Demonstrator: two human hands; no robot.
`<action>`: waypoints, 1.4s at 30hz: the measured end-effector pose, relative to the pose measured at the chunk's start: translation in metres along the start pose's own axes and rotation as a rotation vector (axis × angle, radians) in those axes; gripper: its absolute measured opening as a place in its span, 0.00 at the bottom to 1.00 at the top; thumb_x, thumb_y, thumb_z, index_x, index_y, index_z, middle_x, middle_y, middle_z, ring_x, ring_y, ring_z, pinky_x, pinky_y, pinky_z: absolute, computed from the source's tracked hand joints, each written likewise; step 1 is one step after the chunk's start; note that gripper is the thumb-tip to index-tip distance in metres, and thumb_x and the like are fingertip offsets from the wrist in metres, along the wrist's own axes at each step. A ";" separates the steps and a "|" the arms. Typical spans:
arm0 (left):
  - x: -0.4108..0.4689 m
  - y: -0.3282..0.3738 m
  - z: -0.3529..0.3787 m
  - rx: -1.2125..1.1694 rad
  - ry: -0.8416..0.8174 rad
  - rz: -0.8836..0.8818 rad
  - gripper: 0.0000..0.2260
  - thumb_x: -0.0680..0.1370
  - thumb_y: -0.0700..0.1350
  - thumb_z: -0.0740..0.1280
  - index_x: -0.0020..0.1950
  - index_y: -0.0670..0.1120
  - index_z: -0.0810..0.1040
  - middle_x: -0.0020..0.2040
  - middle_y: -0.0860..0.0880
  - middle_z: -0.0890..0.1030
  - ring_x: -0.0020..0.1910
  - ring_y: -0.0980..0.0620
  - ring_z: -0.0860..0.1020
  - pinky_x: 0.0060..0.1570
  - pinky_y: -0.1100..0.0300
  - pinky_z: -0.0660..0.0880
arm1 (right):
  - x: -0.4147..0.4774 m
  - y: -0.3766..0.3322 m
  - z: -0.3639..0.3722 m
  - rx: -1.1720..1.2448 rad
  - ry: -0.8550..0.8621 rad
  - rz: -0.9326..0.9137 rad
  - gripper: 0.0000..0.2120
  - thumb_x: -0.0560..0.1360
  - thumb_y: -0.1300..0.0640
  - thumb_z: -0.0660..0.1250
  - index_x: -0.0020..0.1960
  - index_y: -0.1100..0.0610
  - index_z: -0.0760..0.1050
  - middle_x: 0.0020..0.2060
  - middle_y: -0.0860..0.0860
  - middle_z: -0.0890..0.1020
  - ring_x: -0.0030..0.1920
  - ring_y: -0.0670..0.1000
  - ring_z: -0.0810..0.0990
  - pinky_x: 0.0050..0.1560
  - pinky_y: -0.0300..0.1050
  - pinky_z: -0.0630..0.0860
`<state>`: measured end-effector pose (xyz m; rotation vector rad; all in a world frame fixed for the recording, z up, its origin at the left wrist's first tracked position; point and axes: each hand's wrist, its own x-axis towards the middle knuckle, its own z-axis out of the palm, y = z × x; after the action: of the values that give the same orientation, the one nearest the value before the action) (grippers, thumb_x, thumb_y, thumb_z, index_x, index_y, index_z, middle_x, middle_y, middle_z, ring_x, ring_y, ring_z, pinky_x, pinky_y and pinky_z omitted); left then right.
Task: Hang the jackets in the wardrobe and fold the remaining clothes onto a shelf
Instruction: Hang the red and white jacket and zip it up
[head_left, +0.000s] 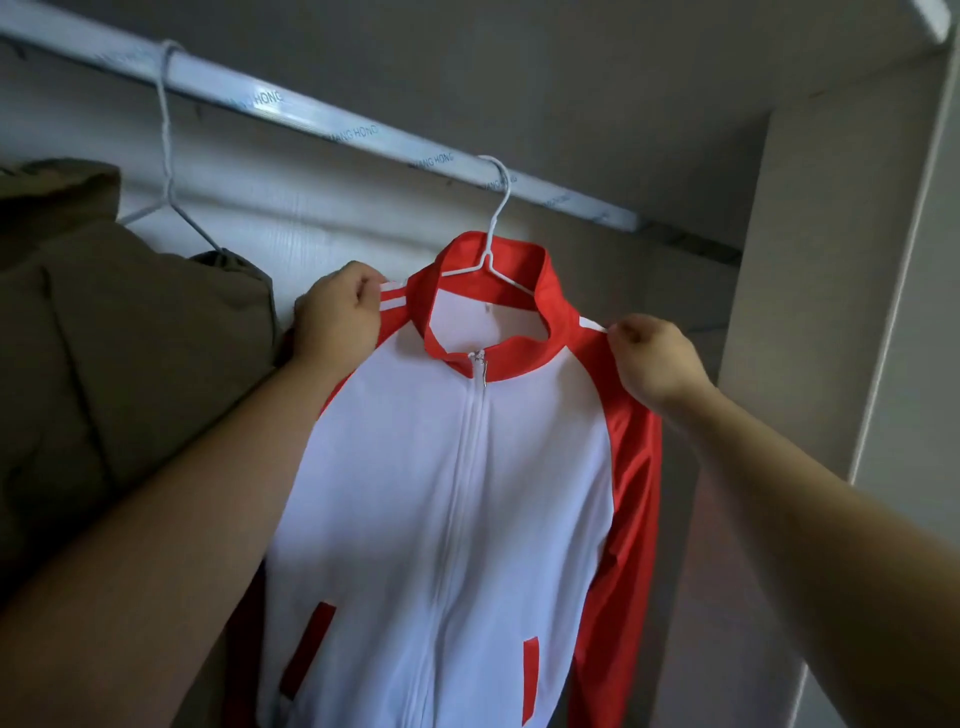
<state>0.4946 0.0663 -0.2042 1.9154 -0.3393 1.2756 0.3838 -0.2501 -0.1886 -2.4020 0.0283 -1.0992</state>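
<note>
A white and red zip jacket (447, 467) hangs on a white wire hanger (493, 249) hooked over the wardrobe rail (322, 119). My left hand (337, 312) grips the jacket's striped left shoulder with curled fingers. My right hand (654, 358) pinches the right shoulder seam. The zip is closed up to the red collar. To the left, an olive-brown jacket (119, 364) hangs on a second white hanger (169, 156) on the same rail.
The wardrobe's side panel (821, 260) stands close on the right, and its top board runs above the rail. The back wall (322, 223) shows between the two jackets. Rail length to the right of the red jacket's hook is bare.
</note>
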 end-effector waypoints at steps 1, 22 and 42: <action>-0.001 -0.007 -0.002 -0.026 0.018 0.009 0.11 0.82 0.44 0.60 0.56 0.44 0.81 0.52 0.46 0.84 0.52 0.44 0.80 0.55 0.53 0.76 | 0.001 0.003 0.001 0.038 -0.004 -0.008 0.12 0.81 0.56 0.59 0.52 0.59 0.80 0.49 0.57 0.83 0.51 0.62 0.80 0.49 0.47 0.73; 0.019 -0.037 -0.026 -0.088 -0.115 -0.097 0.21 0.84 0.46 0.61 0.32 0.47 0.60 0.29 0.47 0.62 0.31 0.48 0.63 0.35 0.53 0.60 | 0.003 -0.015 0.033 -0.067 0.161 -0.099 0.12 0.83 0.51 0.59 0.57 0.55 0.77 0.51 0.57 0.79 0.55 0.64 0.76 0.56 0.60 0.74; 0.028 -0.009 0.005 0.002 -0.106 0.173 0.12 0.84 0.51 0.61 0.50 0.46 0.81 0.41 0.50 0.81 0.42 0.48 0.78 0.44 0.56 0.72 | 0.004 0.049 0.020 0.716 -0.227 0.583 0.30 0.76 0.31 0.61 0.60 0.55 0.81 0.51 0.53 0.87 0.50 0.56 0.86 0.57 0.50 0.80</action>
<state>0.5159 0.0742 -0.1848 1.9945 -0.5688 1.2866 0.4094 -0.2852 -0.2185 -1.6872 0.2070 -0.4486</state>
